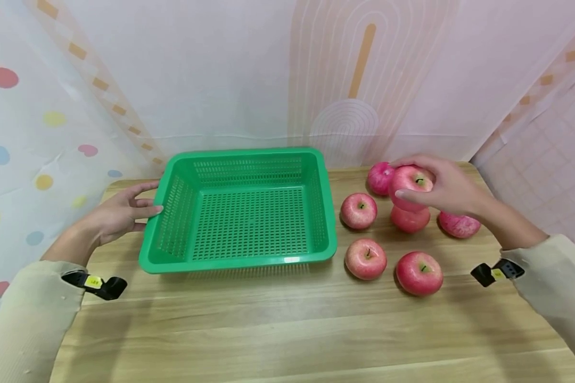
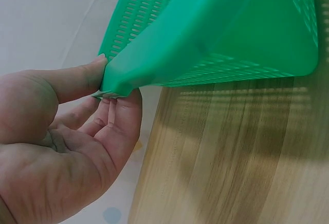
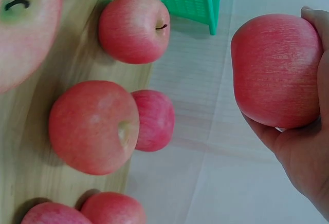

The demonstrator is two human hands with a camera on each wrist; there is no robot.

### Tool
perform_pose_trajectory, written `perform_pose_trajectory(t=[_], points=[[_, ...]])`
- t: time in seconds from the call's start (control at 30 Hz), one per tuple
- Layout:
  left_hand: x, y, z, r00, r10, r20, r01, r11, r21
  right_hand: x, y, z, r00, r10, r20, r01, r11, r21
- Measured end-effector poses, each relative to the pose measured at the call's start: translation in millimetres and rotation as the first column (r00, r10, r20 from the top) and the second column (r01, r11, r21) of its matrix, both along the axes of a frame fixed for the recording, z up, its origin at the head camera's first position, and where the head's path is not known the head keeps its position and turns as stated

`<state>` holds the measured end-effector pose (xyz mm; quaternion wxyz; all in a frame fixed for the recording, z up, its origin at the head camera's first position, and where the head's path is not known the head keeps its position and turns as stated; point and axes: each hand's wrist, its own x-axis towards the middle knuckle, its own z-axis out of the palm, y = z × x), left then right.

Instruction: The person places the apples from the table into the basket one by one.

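A green perforated plastic basket (image 1: 239,265) stands left of the middle of the wooden table. My left hand (image 1: 120,215) pinches its left rim, thumb on one side and fingers curled beneath, as the left wrist view shows at the rim (image 2: 154,54). On the right, my right hand (image 1: 448,187) holds a red apple (image 1: 407,183) between thumb and fingers. In the right wrist view this apple (image 3: 275,70) hangs apart from the others. Below it in the head view lies another apple (image 1: 411,221), partly hidden by the held one.
Several more apples lie right of the basket: one apple (image 1: 359,211) beside its right wall, another (image 1: 366,259) nearer me, a third (image 1: 419,273) to its right. A darker pink one (image 1: 380,180) sits by the back edge. A patterned cloth (image 1: 230,80) hangs behind the table.
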<state>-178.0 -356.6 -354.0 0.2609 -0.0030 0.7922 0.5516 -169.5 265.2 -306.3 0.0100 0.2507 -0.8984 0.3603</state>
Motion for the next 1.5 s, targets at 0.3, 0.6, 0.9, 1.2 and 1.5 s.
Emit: perform_pose_trajectory(t=[0.3, 0.6, 0.9, 1.2, 1.5], points=[[1.1, 0.7, 0.9, 1.000, 0.002, 0.008, -0.002, 1.000, 0.016, -13.5, -15.9, 2.4, 0.999, 0.051, -0.009, -0.052, 0.999, -0.013], [1.1, 0.0, 0.7, 1.000, 0.007, 0.009, -0.007, 1.000, 0.022, -24.9, -27.7, 12.4, 0.995, 0.062, -0.076, -0.062, 0.998, -0.001], [1.1, -0.9, 0.1, 1.000, 0.009, 0.009, -0.009, 1.000, 0.015, -34.7, -42.3, 21.4, 0.998, 0.049, -0.038, -0.050, 0.998, -0.024], [2.0, -0.2, 0.2, 1.000, 0.015, 0.009, -0.015, 1.000, 0.008, -48.7, -58.7, 20.8, 0.996, 0.079, -0.031, -0.079, 0.997, -0.024], [1.9, 0.1, 1.4, 1.000, 0.017, 0.013, -0.017, 1.000, 0.025, -62.5, -78.9, 20.2, 0.993, 0.110, -0.042, -0.111, 0.994, -0.013]])
